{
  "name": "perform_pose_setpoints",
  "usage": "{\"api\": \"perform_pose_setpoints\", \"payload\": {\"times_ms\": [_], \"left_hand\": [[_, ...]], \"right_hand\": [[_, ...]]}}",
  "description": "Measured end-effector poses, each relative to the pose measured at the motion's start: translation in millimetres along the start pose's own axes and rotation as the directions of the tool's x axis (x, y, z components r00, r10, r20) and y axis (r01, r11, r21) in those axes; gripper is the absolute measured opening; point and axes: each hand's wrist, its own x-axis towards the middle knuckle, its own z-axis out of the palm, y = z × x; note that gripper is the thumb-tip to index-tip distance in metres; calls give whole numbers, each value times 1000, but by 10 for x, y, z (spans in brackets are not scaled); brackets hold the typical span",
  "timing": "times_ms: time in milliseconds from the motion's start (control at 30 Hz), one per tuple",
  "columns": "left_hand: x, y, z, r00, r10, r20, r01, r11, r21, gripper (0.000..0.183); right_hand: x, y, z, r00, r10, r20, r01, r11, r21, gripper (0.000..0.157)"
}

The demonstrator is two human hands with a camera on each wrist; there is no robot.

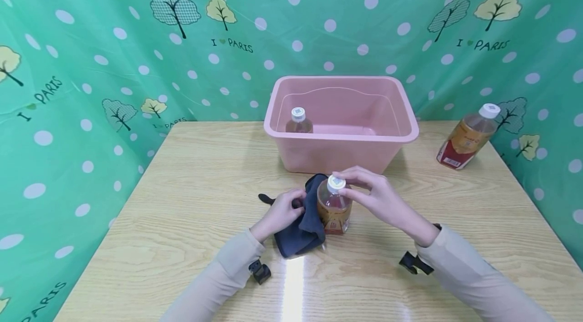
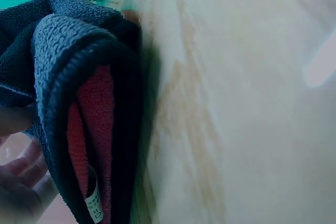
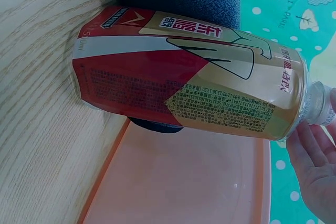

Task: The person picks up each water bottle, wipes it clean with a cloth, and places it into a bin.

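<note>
A bottle point(image 1: 334, 213) with a white cap and a gold and red label stands upright on the table. At its top my right hand point(image 1: 380, 198) pinches the cap between thumb and fingers; the right wrist view shows the label point(image 3: 184, 72) side on. My left hand point(image 1: 282, 213) grips a dark blue cloth point(image 1: 298, 236) bunched against the bottle's left side. In the left wrist view the folded cloth point(image 2: 84, 51) shows a red inner face and a small white tag point(image 2: 94, 206). A black rounded end point(image 1: 265, 199) pokes out left of the cloth.
A pink bin point(image 1: 334, 152) stands just behind the bottle, with another white-capped bottle point(image 1: 298, 122) inside at its left. A third bottle point(image 1: 468, 139) stands at the table's back right. Green dotted curtain point(image 1: 314, 13) hangs behind the wooden table point(image 1: 196, 185).
</note>
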Motion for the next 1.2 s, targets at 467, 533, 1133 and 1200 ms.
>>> {"api": "perform_pose_setpoints", "payload": {"times_ms": [467,533,1133,1200], "left_hand": [[-17,94,-112,998,55,-16,-56,994,-95,15],[-15,133,-141,998,53,-26,-55,994,-95,15],[26,509,-353,996,42,-76,-52,990,-132,15],[21,559,-370,996,50,-78,-60,990,-127,15]], "right_hand": [[3,-1,-3,1000,-7,-5,7,1000,13,29],[3,-4,-4,1000,-7,-4,7,1000,14,29],[-3,-11,-8,1000,8,-3,-8,1000,4,30],[-2,-10,-8,1000,6,-7,-6,1000,5,30]]}}
